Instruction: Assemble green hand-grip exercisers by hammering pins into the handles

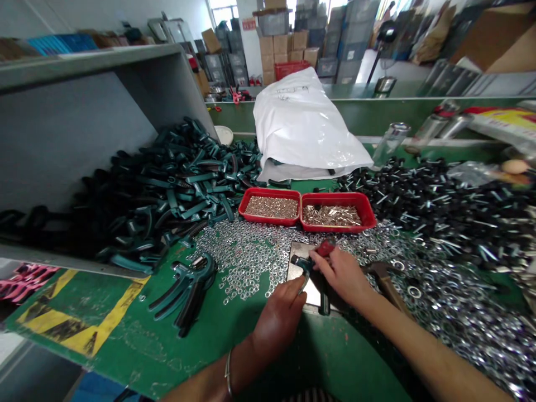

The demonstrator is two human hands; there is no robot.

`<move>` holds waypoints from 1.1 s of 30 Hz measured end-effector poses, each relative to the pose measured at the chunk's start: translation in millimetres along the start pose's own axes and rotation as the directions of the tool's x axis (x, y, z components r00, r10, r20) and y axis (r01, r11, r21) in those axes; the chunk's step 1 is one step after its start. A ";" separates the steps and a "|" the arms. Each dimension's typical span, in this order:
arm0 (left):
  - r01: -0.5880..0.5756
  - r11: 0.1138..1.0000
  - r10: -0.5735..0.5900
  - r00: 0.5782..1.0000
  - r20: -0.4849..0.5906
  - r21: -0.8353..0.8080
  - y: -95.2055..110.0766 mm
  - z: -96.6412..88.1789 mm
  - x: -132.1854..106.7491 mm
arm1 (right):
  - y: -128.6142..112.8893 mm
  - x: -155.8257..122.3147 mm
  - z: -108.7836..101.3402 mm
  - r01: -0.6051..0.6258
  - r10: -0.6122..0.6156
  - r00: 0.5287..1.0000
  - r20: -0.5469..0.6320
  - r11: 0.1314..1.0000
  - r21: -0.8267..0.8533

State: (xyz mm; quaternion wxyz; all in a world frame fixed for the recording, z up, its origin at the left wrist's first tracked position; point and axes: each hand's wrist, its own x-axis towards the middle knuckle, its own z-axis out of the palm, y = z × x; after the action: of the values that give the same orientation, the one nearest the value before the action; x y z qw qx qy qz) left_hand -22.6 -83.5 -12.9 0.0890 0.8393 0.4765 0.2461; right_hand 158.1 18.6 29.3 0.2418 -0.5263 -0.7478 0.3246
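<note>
Nothing readable; only marker scrawl point(290, 92) on a white plastic sack point(310, 131)

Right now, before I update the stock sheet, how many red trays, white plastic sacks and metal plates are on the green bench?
Red trays: 2
White plastic sacks: 1
Metal plates: 1
Total: 4
</note>
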 end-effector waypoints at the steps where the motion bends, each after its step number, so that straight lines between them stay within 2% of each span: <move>1: 0.010 1.000 -0.010 1.000 -0.006 0.003 0.4 3.4 -1.1 | -2.4 2.5 0.0 0.019 -0.018 0.999 0.026 0.999 -0.033; 5: 0.068 0.996 -0.069 0.998 0.008 0.060 6.7 16.0 -4.4 | -5.3 18.4 -4.2 0.019 -0.025 0.998 0.052 0.993 0.113; 8: 0.085 0.991 -0.084 0.996 -0.015 0.100 10.8 20.2 -5.5 | -3.7 29.6 -18.4 0.029 -0.026 0.995 -0.091 0.999 0.035; 9: 0.081 0.992 -0.079 0.997 -0.024 0.101 11.4 19.3 -5.5 | -2.9 31.6 -24.7 0.029 -0.022 0.991 -0.132 0.998 0.052; 10: 0.073 0.993 -0.071 0.997 -0.032 0.096 11.6 16.9 -5.4 | -1.9 32.3 -31.0 0.021 0.000 0.989 -0.148 0.990 0.142; 11: 0.068 0.994 -0.064 0.997 -0.043 0.086 11.4 12.7 -4.8 | -0.6 31.5 -36.6 0.003 0.038 0.990 -0.133 0.954 0.301; 13: 0.087 0.995 -0.083 0.994 -0.067 0.048 9.5 0.1 -1.6 | 3.4 24.8 -45.6 -0.075 0.121 0.992 -0.027 0.758 0.647; 14: 0.117 0.993 -0.115 0.990 -0.078 0.022 7.6 -7.7 1.4 | 6.5 19.2 -49.3 -0.124 0.156 0.987 0.029 0.647 0.753; 15: 0.152 0.988 -0.152 0.985 -0.083 -0.009 5.2 -15.6 5.6 | 10.8 12.4 -53.1 -0.169 0.188 0.980 0.071 0.579 0.797; 16: 0.186 0.982 -0.188 0.979 -0.078 -0.039 2.3 -23.0 10.9 | 16.5 4.8 -57.8 -0.201 0.218 0.972 0.091 0.558 0.805; 17: 0.211 0.975 -0.215 0.974 -0.065 -0.066 -0.8 -29.5 17.5 | 24.0 -3.1 -64.0 -0.219 0.247 0.965 0.087 0.581 0.784; 19: 0.226 0.970 -0.229 0.973 -0.027 -0.089 -6.9 -37.4 33.4 | 45.5 -17.9 -82.3 -0.266 0.312 0.949 0.049 0.707 0.655; 21: 0.200 0.978 -0.199 0.980 0.007 -0.065 -11.1 -38.0 51.2 | 75.0 -29.5 -106.6 -0.377 0.412 0.911 0.005 0.828 0.414; 23: 0.162 0.987 -0.162 0.986 0.037 -0.005 -12.9 -32.6 67.6 | 107.6 -38.0 -131.5 -0.483 0.495 0.865 -0.087 0.866 0.129; 25: 0.122 0.990 -0.127 0.989 0.070 0.069 -12.8 -24.5 79.6 | 134.9 -45.9 -150.4 -0.454 0.416 0.883 -0.219 0.873 -0.175; 26: 0.100 0.989 -0.109 0.990 0.087 0.105 -12.5 -20.5 83.5 | 144.1 -50.3 -156.2 -0.417 0.337 0.900 -0.277 0.852 -0.317; 28: 0.057 0.984 -0.076 0.991 0.110 0.168 -11.8 -14.5 87.5 | 151.4 -60.4 -159.7 -0.348 0.183 0.919 -0.350 0.793 -0.500; 30: 0.012 0.973 -0.041 0.992 0.122 0.230 -11.0 -11.8 88.0 | 145.8 -71.6 -153.7 -0.291 0.141 0.940 -0.312 0.808 -0.512; 33: -0.072 0.937 0.022 0.989 0.148 0.342 -9.2 -11.7 87.5 | 126.5 -88.7 -136.0 -0.207 0.173 0.977 -0.121 0.899 -0.387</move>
State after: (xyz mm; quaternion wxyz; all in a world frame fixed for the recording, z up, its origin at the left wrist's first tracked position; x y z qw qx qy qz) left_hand 1.7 -5.8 22.4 -0.0323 0.8684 0.4845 0.1003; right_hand 362.6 -3.9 25.3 0.1284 -0.6480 -0.7322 0.1658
